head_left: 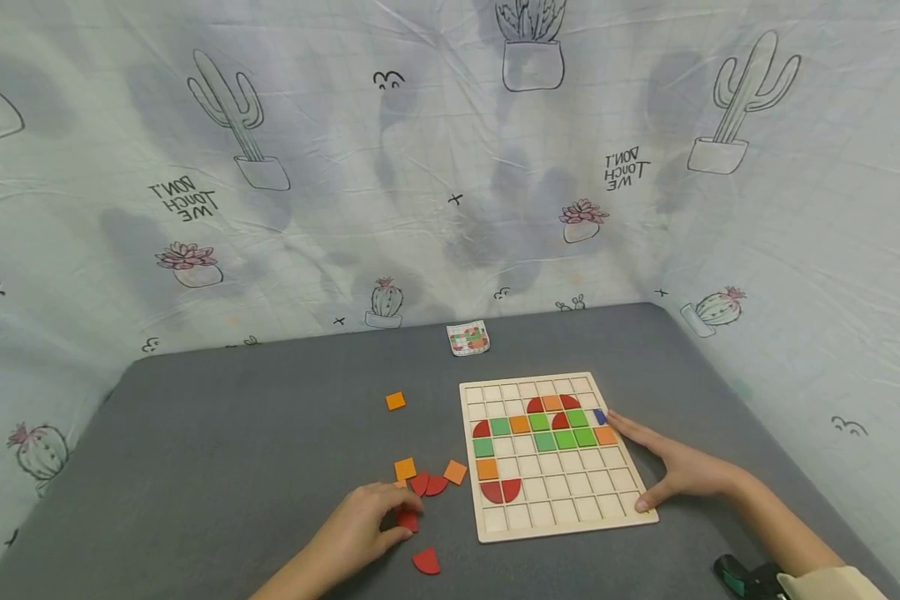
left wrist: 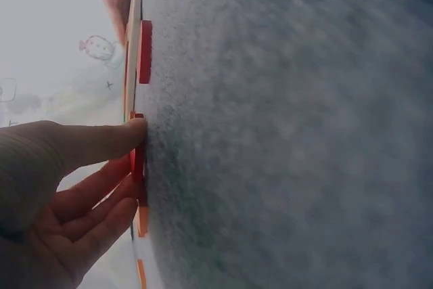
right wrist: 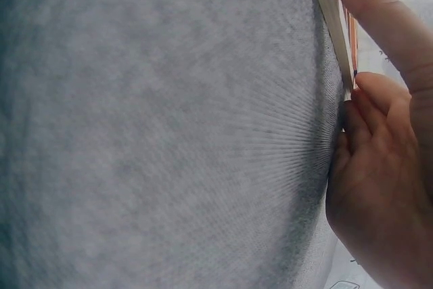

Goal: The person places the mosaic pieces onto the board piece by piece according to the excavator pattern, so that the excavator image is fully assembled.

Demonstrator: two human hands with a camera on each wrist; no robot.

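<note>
My left hand [head_left: 360, 521] is low over the grey table, pinching a red tile [head_left: 408, 522] between thumb and fingers. In the left wrist view the red tile [left wrist: 138, 159] shows edge-on between the fingertips, close to the cloth; the hand covers part of its outline. My right hand [head_left: 686, 468] rests along the right edge of a wooden grid board [head_left: 581, 510], fingers extended near a blue piece [head_left: 600, 417] and thumb at the near right corner. In the right wrist view, that thumb [right wrist: 385, 15] lies over the board's edge [right wrist: 330, 15].
Loose orange squares [head_left: 405, 469] and red quarter-circles [head_left: 426, 561] lie left of the board. Green squares [head_left: 565, 439], orange squares and red quarter-circles fill some grid cells. A small pattern card [head_left: 468, 338] lies behind the board. A dark object [head_left: 746, 577] sits at the near right.
</note>
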